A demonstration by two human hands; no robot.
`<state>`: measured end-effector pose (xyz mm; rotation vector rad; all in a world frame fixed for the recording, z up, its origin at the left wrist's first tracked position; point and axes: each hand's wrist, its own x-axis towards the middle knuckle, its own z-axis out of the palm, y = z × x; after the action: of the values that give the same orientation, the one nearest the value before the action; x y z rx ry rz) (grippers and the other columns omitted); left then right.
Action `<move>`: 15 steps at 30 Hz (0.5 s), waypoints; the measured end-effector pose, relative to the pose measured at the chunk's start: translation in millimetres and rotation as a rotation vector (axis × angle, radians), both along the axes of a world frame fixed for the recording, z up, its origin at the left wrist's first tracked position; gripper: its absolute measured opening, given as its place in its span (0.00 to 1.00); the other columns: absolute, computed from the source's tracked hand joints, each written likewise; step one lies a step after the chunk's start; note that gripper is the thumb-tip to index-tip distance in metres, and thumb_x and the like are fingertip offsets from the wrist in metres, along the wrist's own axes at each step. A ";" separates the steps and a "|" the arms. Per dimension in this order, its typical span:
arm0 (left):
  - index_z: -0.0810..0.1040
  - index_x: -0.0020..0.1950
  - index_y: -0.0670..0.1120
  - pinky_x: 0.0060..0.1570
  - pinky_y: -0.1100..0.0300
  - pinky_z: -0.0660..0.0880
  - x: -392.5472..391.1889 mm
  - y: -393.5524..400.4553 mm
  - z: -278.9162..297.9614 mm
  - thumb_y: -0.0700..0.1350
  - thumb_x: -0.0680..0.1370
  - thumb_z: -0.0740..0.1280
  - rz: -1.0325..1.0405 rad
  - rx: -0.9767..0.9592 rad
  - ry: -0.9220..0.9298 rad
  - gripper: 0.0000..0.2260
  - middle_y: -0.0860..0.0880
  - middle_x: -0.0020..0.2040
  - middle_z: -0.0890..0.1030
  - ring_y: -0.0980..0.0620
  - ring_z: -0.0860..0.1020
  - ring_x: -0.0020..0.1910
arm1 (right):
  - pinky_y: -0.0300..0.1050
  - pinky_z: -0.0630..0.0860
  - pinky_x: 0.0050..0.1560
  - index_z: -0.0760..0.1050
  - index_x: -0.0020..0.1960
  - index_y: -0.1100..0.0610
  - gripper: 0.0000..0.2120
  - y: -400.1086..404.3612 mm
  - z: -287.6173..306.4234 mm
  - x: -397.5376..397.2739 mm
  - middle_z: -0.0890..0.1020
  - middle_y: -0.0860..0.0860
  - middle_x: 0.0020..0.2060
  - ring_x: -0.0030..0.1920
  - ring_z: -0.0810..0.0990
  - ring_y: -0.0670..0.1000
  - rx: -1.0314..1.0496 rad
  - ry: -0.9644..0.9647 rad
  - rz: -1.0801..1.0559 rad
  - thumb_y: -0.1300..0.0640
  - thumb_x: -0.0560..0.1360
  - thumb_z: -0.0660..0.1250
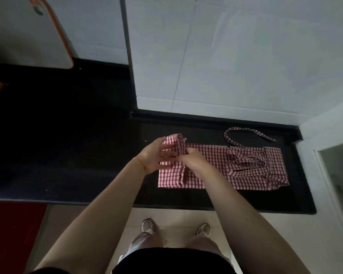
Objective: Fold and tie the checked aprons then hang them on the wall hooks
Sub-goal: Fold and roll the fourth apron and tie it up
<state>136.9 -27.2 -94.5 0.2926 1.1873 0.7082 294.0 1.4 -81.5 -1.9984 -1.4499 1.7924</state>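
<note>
A red-and-white checked apron lies folded into a long strip on the black counter. Its left end is turned up and over into a raised fold. My left hand holds that raised end from the left, fingers curled against the cloth. My right hand pinches the same fold from the right, at the crease. At the right end the apron's straps lie bunched on the cloth, and one strap loops out over the counter toward the wall.
White tiled wall rises right behind the counter, with a side wall at the right. A white board with an orange rim leans at the back left. The counter's front edge runs just above my shoes on the pale floor.
</note>
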 end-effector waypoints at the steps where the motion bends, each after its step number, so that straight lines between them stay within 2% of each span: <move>1: 0.77 0.63 0.44 0.61 0.44 0.75 9.3 2.5 4.2 0.57 0.82 0.59 0.003 0.011 0.049 0.19 0.41 0.59 0.81 0.43 0.79 0.59 | 0.48 0.81 0.53 0.77 0.60 0.54 0.11 1.8 1.0 8.4 0.84 0.50 0.49 0.47 0.85 0.50 -0.004 -0.018 -0.058 0.56 0.79 0.67; 3: 0.78 0.60 0.43 0.57 0.49 0.78 32.8 10.2 12.1 0.52 0.82 0.61 0.040 0.052 0.220 0.15 0.42 0.55 0.81 0.46 0.80 0.53 | 0.46 0.80 0.49 0.77 0.56 0.54 0.07 5.4 6.4 27.5 0.84 0.51 0.47 0.46 0.84 0.50 0.010 -0.042 -0.180 0.57 0.80 0.65; 6: 0.80 0.50 0.43 0.54 0.49 0.78 64.2 22.8 12.9 0.45 0.81 0.62 0.158 0.112 0.460 0.09 0.43 0.48 0.81 0.49 0.78 0.45 | 0.46 0.78 0.52 0.77 0.54 0.56 0.08 23.4 16.2 58.9 0.83 0.52 0.49 0.48 0.82 0.52 0.017 -0.078 -0.352 0.56 0.81 0.61; 8: 0.80 0.47 0.44 0.53 0.50 0.79 85.4 29.8 15.2 0.44 0.80 0.63 0.180 0.184 0.550 0.07 0.45 0.46 0.82 0.49 0.79 0.44 | 0.44 0.77 0.50 0.76 0.54 0.60 0.10 38.1 29.4 89.3 0.81 0.53 0.51 0.48 0.81 0.52 0.003 -0.164 -0.426 0.56 0.82 0.58; 11: 0.80 0.47 0.47 0.42 0.60 0.75 134.6 41.7 23.7 0.43 0.80 0.63 0.109 0.345 0.688 0.07 0.49 0.45 0.81 0.53 0.79 0.44 | 0.38 0.72 0.36 0.78 0.56 0.61 0.13 55.1 40.1 164.0 0.78 0.50 0.42 0.35 0.74 0.46 0.155 -0.166 -0.482 0.56 0.82 0.58; 13: 0.81 0.43 0.48 0.39 0.60 0.75 168.9 48.7 23.8 0.44 0.78 0.62 0.045 0.440 0.764 0.09 0.48 0.47 0.81 0.52 0.79 0.42 | 0.38 0.69 0.35 0.77 0.45 0.54 0.11 57.5 43.8 212.7 0.74 0.47 0.37 0.33 0.71 0.44 0.216 -0.170 -0.528 0.55 0.81 0.58; 14: 0.81 0.41 0.49 0.39 0.57 0.77 187.5 52.5 21.7 0.46 0.76 0.62 0.017 0.470 0.800 0.09 0.47 0.48 0.81 0.51 0.79 0.41 | 0.39 0.70 0.37 0.75 0.42 0.55 0.12 58.8 45.9 236.0 0.75 0.48 0.37 0.34 0.72 0.45 0.204 -0.193 -0.560 0.54 0.81 0.58; 15: 0.81 0.41 0.50 0.42 0.54 0.78 201.8 55.0 17.8 0.49 0.74 0.62 -0.012 0.486 0.844 0.09 0.47 0.50 0.80 0.49 0.78 0.44 | 0.42 0.72 0.40 0.75 0.43 0.57 0.13 60.1 46.5 252.0 0.77 0.50 0.39 0.37 0.75 0.48 0.183 -0.216 -0.584 0.53 0.81 0.58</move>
<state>338.7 27.8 -76.7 1.0805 1.7875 0.8915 546.0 61.5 -35.0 -2.2536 -0.8850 1.1928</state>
